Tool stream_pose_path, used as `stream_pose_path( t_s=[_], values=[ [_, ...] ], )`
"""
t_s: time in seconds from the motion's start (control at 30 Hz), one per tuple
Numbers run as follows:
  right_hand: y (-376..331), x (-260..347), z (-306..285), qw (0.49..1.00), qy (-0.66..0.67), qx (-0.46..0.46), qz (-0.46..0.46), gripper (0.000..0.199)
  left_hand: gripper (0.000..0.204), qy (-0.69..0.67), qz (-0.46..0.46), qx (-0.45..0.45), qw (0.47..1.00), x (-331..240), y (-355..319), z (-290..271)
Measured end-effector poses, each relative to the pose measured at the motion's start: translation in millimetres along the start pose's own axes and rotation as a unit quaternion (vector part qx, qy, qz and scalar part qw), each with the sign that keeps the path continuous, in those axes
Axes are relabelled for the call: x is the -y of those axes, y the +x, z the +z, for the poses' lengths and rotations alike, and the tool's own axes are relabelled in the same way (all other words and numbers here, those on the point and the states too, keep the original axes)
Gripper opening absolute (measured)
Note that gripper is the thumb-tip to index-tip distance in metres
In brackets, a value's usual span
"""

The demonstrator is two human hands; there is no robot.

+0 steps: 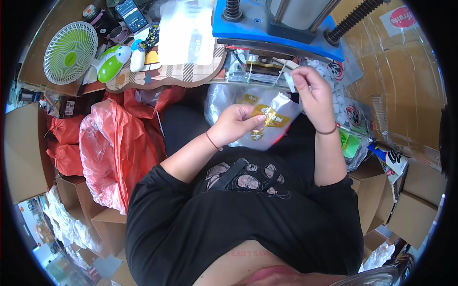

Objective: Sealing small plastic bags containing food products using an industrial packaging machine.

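My left hand point(238, 123) pinches a clear plastic bag point(272, 136) with gold printing, thumb on top and fingers behind it. The bag hangs over my lap, just in front of the machine. To its right my right hand point(312, 93) is raised and closed, thumb against fingers. At those fingertips shows a small whitish translucent piece point(289, 82), whose kind I cannot make out. Behind the bag, more clear plastic point(217, 102) bulges out on the left. The press-like machine point(257, 33) has a blue plate and springs; small parts lie beneath that plate.
Left of my lap sits a red plastic bag point(114, 152) lining a carton. A green and white fan point(71, 52), a phone point(131, 16) and a stack of clear sheets point(186, 33) are on the table. Cartons point(415, 219) and a taped cardboard wall point(396, 81) stand on the right.
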State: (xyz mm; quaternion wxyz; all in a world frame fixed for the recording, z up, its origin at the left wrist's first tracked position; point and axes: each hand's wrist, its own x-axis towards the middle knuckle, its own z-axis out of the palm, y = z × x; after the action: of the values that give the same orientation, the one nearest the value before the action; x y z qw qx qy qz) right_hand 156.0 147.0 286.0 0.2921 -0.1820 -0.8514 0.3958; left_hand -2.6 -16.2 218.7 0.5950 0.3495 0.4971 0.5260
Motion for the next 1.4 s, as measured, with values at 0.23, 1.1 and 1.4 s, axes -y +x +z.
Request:
stream_pose_path(
  t_s=[0.23,1.1,1.4],
  values=[
    [-5,-10,-20,0.988,-0.126,0.092,-0.004,0.021,0.022,-0.084,-0.029,0.063,0.994,12,12,9],
    [-84,-64,-82,0.975,-0.146,-0.001,0.169,0.02,0.052,0.783,0.247,-0.212,0.53,-3,20,-146],
    [-36,-9,3,0.998,-0.031,0.05,-0.003,0.016,0.019,0.213,0.089,-0.138,0.963,-4,-5,-67]
  ],
)
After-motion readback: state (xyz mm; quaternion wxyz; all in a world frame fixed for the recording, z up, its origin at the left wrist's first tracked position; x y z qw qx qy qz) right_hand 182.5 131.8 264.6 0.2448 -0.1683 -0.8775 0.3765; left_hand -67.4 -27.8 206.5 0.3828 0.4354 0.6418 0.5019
